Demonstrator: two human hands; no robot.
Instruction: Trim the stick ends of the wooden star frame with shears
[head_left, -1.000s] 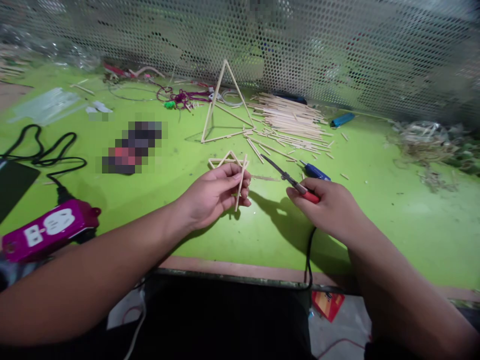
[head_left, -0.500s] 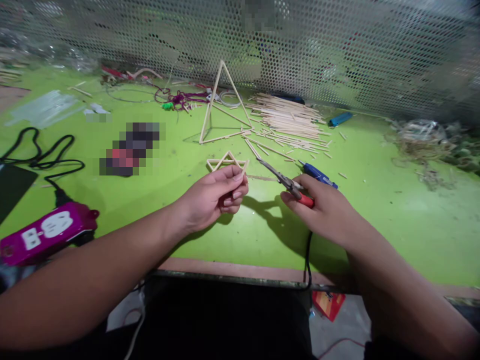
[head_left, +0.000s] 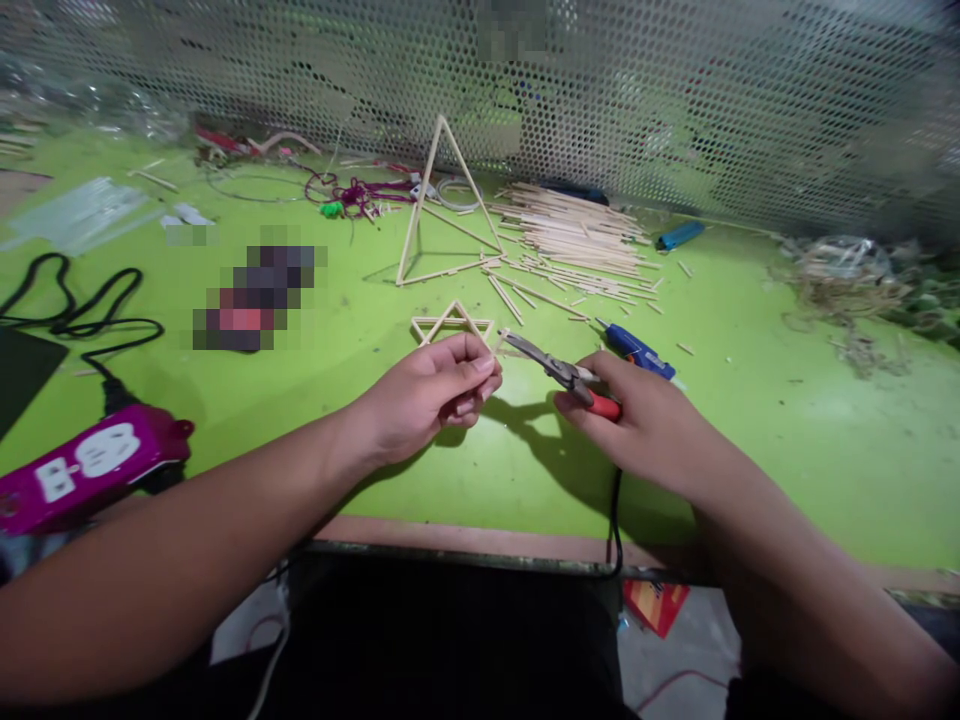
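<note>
My left hand [head_left: 450,390] is closed, thumb against fingers, pinching a thin wooden stick [head_left: 500,343] whose end pokes up past the fingertips. My right hand [head_left: 637,415] is wrapped round pliers [head_left: 559,370] with red handles, the jaws pointing left. Their tip is at the stick's upper end; whether the jaws grip it I cannot tell. Just behind my left hand lies a small star-like frame of sticks [head_left: 456,320], partly covered by the fingers. Farther back a larger triangular stick frame [head_left: 420,205] stands upright. A blue glue gun [head_left: 637,350] rests beyond my right hand.
A pile of wooden sticks [head_left: 577,235] lies at the back, near a blue cutter-like tool [head_left: 680,236]. Purple cord [head_left: 360,197] is tangled behind the large frame. On the left are a magenta power strip [head_left: 97,465] and black cable. A perforated metal screen [head_left: 637,110] borders the back.
The pliers have tilted, their tip coming down and left to the stick in my left hand. My left hand has shifted very slightly right.
</note>
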